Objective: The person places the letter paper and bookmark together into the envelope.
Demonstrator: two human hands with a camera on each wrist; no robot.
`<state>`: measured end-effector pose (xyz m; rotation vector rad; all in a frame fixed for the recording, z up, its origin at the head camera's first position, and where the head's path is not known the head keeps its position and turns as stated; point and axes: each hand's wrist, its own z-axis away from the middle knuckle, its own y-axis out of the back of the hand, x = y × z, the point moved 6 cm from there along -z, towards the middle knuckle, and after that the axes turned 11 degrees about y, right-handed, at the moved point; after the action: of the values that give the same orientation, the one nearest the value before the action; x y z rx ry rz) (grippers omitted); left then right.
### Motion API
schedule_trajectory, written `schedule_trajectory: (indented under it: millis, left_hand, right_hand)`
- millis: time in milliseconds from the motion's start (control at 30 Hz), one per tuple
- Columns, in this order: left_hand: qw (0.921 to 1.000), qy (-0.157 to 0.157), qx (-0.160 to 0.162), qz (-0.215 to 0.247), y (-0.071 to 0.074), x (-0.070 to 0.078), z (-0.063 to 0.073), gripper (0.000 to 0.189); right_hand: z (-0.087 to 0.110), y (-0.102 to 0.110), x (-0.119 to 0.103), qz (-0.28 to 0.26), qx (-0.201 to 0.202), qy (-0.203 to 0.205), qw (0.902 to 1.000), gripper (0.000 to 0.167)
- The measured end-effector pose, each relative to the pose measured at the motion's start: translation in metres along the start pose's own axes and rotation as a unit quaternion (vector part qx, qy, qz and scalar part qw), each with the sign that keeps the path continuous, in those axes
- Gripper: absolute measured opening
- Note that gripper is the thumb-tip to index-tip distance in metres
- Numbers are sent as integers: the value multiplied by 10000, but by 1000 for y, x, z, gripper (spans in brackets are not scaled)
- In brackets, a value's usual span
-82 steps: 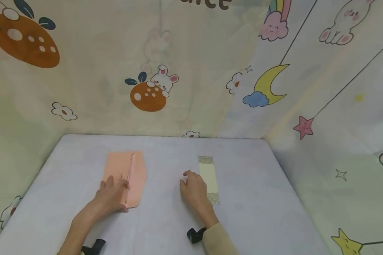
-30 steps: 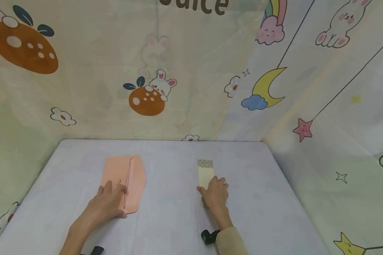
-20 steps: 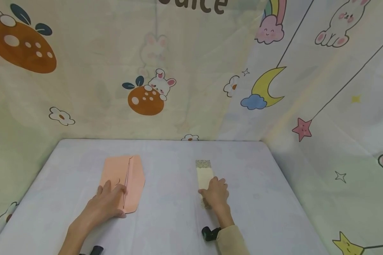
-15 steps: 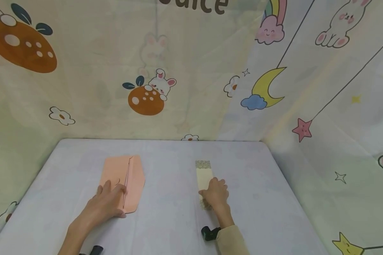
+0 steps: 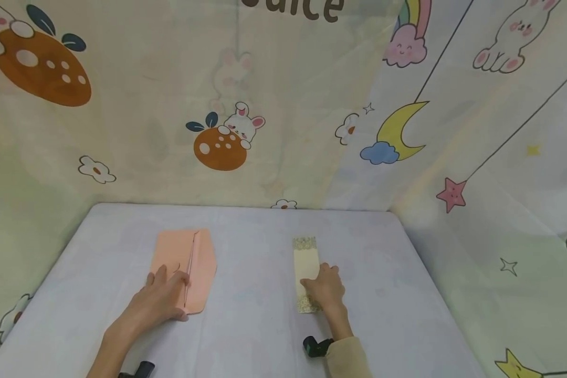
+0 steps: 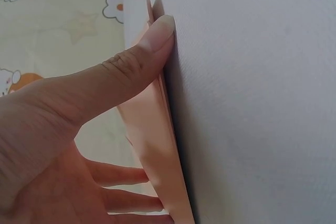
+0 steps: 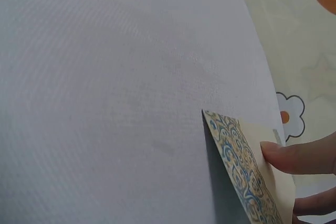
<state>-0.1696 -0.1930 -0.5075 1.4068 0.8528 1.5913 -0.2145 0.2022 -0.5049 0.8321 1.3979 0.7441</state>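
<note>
A peach paper envelope (image 5: 174,245) with a lengthwise slit lies on the left part of the table. My left hand (image 5: 155,298) rests on its near half, fingers spread. In the left wrist view the thumb lies over an edge of the envelope (image 6: 149,135). To the right is a narrow cream card (image 5: 305,262) with a patterned band at each end. My right hand (image 5: 327,286) pinches the card near its lower end. The right wrist view shows the thumb on the face and fingers at the side edge; the card (image 7: 239,166) tilts above its shadow.
The table (image 5: 250,294) has a white cover. Behind it and at the sides hangs a printed cloth (image 5: 293,115) with rabbits, flowers and a moon. Black wrist-camera mounts (image 5: 315,346) sit at both wrists.
My right hand has come from the card's left side over to its right side and now holds it. The card's lower band shows more than a second ago. My left hand stays on the envelope.
</note>
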Motion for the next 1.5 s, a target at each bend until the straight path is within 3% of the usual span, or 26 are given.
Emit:
schedule_trajectory:
  millis: [300,600,1067,1200,1500]
  left_hand:
    - [10000,52,22,-33,-1,0,-2,79]
    - [9999,140,-74,-6,0,1,-1,80]
    - [9999,107,-52,-4,-1,0,-3,78]
    - [10000,77,-42,3,-1,1,-2,77]
    - [9999,112,-41,-24,0,2,-1,79]
  right_hand:
    - [-3,4,8,-486,211,-9,9986,41]
    - [-6,7,14,-1425,303,-119,9893,32]
    - [-5,-5,15,-2894,-74,56,9572,33]
    - [-5,-9,15,-3310,-182,30,9435,32]
    - [-7,-17,15,-3663,-312,-44,9300,33]
